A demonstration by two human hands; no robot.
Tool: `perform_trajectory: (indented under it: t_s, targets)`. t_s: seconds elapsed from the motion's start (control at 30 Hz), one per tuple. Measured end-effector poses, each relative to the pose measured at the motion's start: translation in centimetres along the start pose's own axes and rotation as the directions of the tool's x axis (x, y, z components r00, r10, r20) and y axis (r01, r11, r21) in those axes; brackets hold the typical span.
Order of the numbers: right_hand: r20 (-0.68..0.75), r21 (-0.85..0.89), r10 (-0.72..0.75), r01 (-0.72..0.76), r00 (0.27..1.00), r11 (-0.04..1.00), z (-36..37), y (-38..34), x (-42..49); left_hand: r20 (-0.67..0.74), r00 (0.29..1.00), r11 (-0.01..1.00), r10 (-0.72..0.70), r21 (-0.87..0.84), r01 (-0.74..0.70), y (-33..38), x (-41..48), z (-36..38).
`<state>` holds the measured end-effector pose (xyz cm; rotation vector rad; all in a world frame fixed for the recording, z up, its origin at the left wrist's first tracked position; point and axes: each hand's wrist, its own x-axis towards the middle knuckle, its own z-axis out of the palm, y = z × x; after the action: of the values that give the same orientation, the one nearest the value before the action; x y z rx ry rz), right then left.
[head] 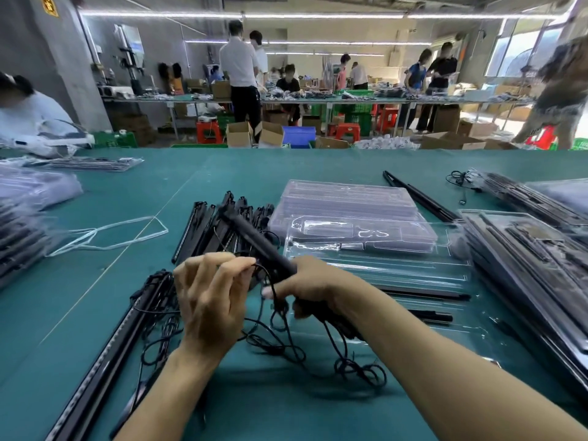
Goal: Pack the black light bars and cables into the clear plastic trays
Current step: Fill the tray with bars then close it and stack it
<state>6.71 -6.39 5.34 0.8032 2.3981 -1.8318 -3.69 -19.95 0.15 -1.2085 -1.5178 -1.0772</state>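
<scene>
My right hand (313, 288) grips a black light bar (257, 240) that slants up and away to the left over the green table. My left hand (208, 297) pinches the thin black cable (280, 342) at the bar; the cable hangs in loose loops onto the table below both hands. An open clear plastic tray (375, 268) lies just right of my hands with two black bars in its grooves. A stack of empty clear trays (346, 202) sits behind it. More black light bars (216, 227) lie in a pile ahead, and others with cables (127, 332) at the lower left.
Filled trays are stacked at the right (537, 249) and at the left edge (22, 230). A white cord loop (111, 233) lies on the table (238, 173). Two loose bars (420, 195) lie at the back right. A seated person (31, 119) works at the far left.
</scene>
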Motion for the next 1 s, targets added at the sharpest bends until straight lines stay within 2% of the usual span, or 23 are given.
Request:
perform_trajectory:
  t_s: [0.1,0.17,0.23,0.33,0.43,0.5,0.57,0.67,0.73,0.8,0.87,1.0]
  targets:
    - [-0.284,0.265,-0.035,0.114,0.958,0.957,-1.9,-0.6,0.2,0.089,0.993,0.993,0.073,-0.103,-0.063,-0.2,-0.3,-0.9]
    - [-0.442,0.43,-0.012,0.224,0.897,0.875,-3.6,-1.3,0.1,0.214,0.968,0.991,0.13,-0.052,-0.122,-0.6,-0.8,-1.2]
    - [-0.527,0.508,-0.006,0.321,0.85,0.799,-5.0,-1.9,-0.2,0.294,0.944,0.986,0.149,0.027,-0.164,-1.0,-1.1,-1.2]
    - [-0.575,0.533,-0.009,0.384,0.818,0.754,-7.0,-2.7,-1.2,0.317,0.942,0.984,0.109,0.097,-0.146,-1.4,-1.1,-1.2]
    - [-0.645,0.52,-0.018,0.456,0.764,0.722,-9.0,-3.0,-2.6,0.397,0.915,0.975,-0.075,0.221,-0.016,-1.6,-1.3,-1.4]
    - [-0.694,0.499,-0.009,0.491,0.719,0.714,-10.4,-2.9,-3.7,0.429,0.853,0.921,-0.297,0.364,0.138,-1.7,-1.1,-1.7]
    - [-0.711,0.502,-0.016,0.522,0.703,0.69,-11.7,-2.9,-4.9,0.393,0.784,0.836,-0.48,0.476,0.273,-2.0,-0.7,-2.0]
    - [-0.655,0.546,-0.025,0.496,0.755,0.675,-13.0,-2.4,-6.6,0.319,0.68,0.693,-0.66,0.609,0.386,-2.8,-0.5,-2.0]
    - [-0.589,0.528,-0.006,0.39,0.808,0.754,-13.3,-1.6,-7.5,0.271,0.609,0.596,-0.745,0.68,0.426,-3.5,-0.5,-2.0]
    - [-0.543,0.455,0.014,0.281,0.839,0.845,-13.4,-0.6,-8.4,0.258,0.566,0.531,-0.783,0.751,0.392,-3.9,-0.6,-2.1]
    - [-0.521,0.4,0.029,0.214,0.853,0.891,-13.4,0.3,-9.2,0.269,0.588,0.529,-0.763,0.782,0.329,-3.9,-0.7,-1.8]
    - [-0.48,0.38,0.062,0.144,0.875,0.914,-13.1,1.4,-9.7,0.198,0.775,0.671,-0.6,0.652,0.353,-2.0,0.3,-0.8]
